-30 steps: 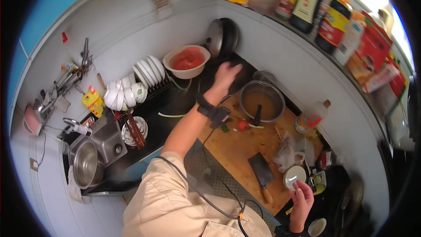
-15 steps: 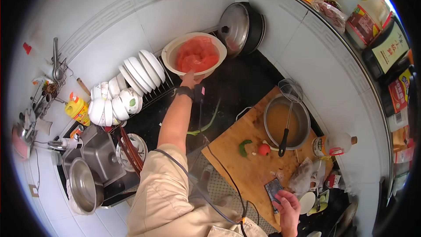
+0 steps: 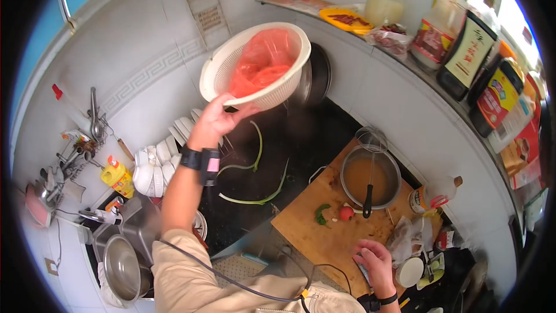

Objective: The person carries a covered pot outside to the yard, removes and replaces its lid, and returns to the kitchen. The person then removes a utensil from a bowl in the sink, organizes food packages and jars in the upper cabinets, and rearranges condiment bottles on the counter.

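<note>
While the left hand (image 3: 223, 115) grips a colander (image 3: 218, 75) holding plastic (image 3: 263, 58), the right hand (image 3: 376, 262) gapes.

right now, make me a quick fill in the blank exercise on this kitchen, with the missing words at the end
1. The white basket is held up by the person's ____ hand.
2. The plastic bag inside it is coloured ____.
3. The whisk resting across the metal bowl has a ____ handle.
4. The small round red item lies on a board made of ____.

Missing words: left; red; black; wood
</note>
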Action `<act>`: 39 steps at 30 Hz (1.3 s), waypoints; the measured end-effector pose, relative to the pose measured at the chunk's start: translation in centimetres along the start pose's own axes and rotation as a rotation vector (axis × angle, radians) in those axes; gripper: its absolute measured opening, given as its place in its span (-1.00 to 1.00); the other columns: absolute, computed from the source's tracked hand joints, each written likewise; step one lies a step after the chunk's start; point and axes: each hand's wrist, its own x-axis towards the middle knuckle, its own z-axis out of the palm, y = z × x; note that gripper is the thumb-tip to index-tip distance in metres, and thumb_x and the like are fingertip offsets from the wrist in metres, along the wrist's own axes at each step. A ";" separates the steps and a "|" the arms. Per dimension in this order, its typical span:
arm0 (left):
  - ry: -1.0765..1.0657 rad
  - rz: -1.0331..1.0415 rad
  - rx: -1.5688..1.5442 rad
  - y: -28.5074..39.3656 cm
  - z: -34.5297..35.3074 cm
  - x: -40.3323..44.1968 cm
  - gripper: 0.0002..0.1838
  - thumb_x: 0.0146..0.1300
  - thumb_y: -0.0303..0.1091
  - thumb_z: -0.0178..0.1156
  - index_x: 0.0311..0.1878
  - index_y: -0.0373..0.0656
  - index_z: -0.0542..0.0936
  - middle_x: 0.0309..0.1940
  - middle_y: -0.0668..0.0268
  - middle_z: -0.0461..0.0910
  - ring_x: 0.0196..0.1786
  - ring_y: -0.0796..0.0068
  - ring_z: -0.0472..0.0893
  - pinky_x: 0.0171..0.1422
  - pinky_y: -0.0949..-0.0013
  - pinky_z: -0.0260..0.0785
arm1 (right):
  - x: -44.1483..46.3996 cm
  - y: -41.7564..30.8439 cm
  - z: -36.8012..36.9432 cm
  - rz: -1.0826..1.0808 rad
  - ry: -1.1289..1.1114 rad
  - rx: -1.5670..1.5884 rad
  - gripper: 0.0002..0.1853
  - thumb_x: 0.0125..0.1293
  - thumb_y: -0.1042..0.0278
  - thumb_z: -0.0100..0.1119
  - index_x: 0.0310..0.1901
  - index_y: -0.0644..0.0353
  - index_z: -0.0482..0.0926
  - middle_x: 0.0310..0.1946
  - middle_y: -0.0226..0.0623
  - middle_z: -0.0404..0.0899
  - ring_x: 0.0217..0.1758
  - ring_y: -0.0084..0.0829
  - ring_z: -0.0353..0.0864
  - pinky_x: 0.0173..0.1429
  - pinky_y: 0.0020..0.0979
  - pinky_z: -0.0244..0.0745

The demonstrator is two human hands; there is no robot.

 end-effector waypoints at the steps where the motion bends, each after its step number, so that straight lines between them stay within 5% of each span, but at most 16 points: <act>1: -0.034 -0.028 0.031 1.2 1.9 -1.5 -0.39 0.16 -0.61 0.08 0.29 -0.48 0.14 0.28 -0.39 0.13 0.26 -0.61 0.22 0.20 0.02 0.55 | 0.1 0.2 -0.4 -0.006 -0.024 0.002 -0.71 0.32 0.51 0.11 0.05 0.39 0.51 -0.04 -0.24 0.56 0.04 -0.38 0.59 0.09 -0.37 0.59; 6: -0.165 -0.045 0.166 6.2 9.9 -6.1 -0.46 0.21 -0.53 0.02 0.26 -0.51 0.22 0.29 -0.43 0.12 0.30 -0.50 0.25 0.08 0.21 0.65 | -0.9 1.0 -1.7 -0.051 -0.063 0.033 -0.75 0.33 0.50 0.11 0.01 0.36 0.53 -0.08 -0.25 0.59 -0.02 -0.41 0.62 0.02 -0.41 0.61; 12: -0.173 0.046 0.395 9.4 18.0 -5.4 -0.45 0.31 -0.44 0.03 0.37 -0.23 0.23 0.34 -0.35 0.03 0.34 -0.47 0.19 0.10 0.11 0.63 | -2.1 1.3 -3.7 -0.071 -0.033 0.070 -0.75 0.32 0.51 0.10 0.01 0.35 0.53 -0.09 -0.27 0.59 -0.01 -0.43 0.61 0.02 -0.42 0.60; 16: 0.058 -0.098 0.265 11.3 23.1 -3.3 -0.48 0.33 -0.50 -0.05 0.36 -0.26 0.22 0.38 -0.14 0.10 0.36 -0.35 0.25 0.23 0.07 0.53 | -1.9 2.3 -3.9 -0.092 -0.007 0.057 -0.76 0.32 0.50 0.09 0.01 0.33 0.54 -0.10 -0.29 0.59 -0.01 -0.44 0.60 0.03 -0.41 0.59; 17: -0.251 -0.073 0.531 13.6 21.1 0.4 -0.49 0.34 -0.49 -0.11 0.37 -0.28 0.20 0.36 -0.10 0.18 0.38 -0.16 0.31 0.39 0.03 0.36 | -1.9 2.8 -3.8 -0.093 -0.005 0.061 -0.76 0.33 0.50 0.09 0.01 0.33 0.54 -0.10 -0.30 0.59 -0.01 -0.44 0.60 0.04 -0.40 0.59; 18: -0.387 0.042 0.645 15.4 19.5 4.6 -0.48 0.31 -0.37 0.09 0.31 -0.31 0.30 0.32 -0.28 0.11 0.32 -0.43 0.24 0.10 0.12 0.62 | -2.1 3.1 -3.6 -0.068 -0.003 0.049 -0.76 0.33 0.50 0.09 0.01 0.33 0.54 -0.10 -0.30 0.59 -0.01 -0.44 0.60 0.04 -0.40 0.59; 20: -0.055 0.003 0.422 11.9 24.0 3.3 -0.46 0.29 -0.41 0.11 0.31 -0.36 0.28 0.27 -0.20 0.25 0.34 -0.32 0.27 0.12 0.16 0.60 | -2.0 3.4 -2.8 -0.070 0.003 0.057 -0.76 0.33 0.49 0.11 0.00 0.32 0.54 -0.11 -0.31 0.59 -0.01 -0.45 0.60 0.04 -0.39 0.59; 22: -0.176 -0.140 0.443 15.0 24.2 9.1 -0.44 0.29 -0.39 0.15 0.31 -0.38 0.28 0.32 -0.20 0.19 0.37 -0.26 0.25 0.16 0.08 0.58 | -1.9 3.7 -2.6 -0.054 0.030 0.062 -0.76 0.33 0.48 0.11 0.00 0.31 0.54 -0.10 -0.31 0.59 -0.01 -0.45 0.60 0.04 -0.39 0.59; 24: -0.534 0.139 0.710 11.0 23.2 6.9 -0.25 0.32 0.00 0.19 0.39 -0.32 0.22 0.26 -0.19 0.33 0.31 -0.07 0.40 0.28 0.06 0.42 | -2.0 3.8 -2.7 -0.044 0.060 0.064 -0.76 0.32 0.48 0.12 0.01 0.31 0.54 -0.09 -0.31 0.59 -0.01 -0.45 0.60 0.04 -0.38 0.59; 39: -0.543 0.203 0.829 16.5 22.3 23.1 -0.18 0.31 -0.27 0.22 0.45 -0.33 -0.05 0.36 -0.20 0.13 0.32 -0.19 0.35 0.34 -0.04 0.41 | -2.7 5.1 -2.1 -0.035 0.378 0.114 -0.71 0.33 0.42 0.14 0.05 0.33 0.53 -0.06 -0.30 0.58 0.03 -0.46 0.57 0.07 -0.39 0.57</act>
